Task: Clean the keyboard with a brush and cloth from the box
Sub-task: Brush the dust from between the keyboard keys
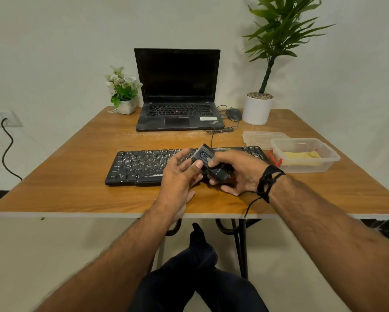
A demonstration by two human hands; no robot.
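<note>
A black keyboard lies across the middle of the wooden table. Above its right half both hands hold a small black brush case with a slider on top. My left hand pinches its near-left end with thumb and fingers. My right hand wraps around its right part, the thumb resting by the slider. No bristles show. To the right stands a clear plastic box with a red latch, open, with a folded yellow cloth inside.
The box's clear lid lies behind it. An open black laptop stands at the back, with a mouse and cables beside it. A small flower pot and a tall plant in a white pot flank the laptop.
</note>
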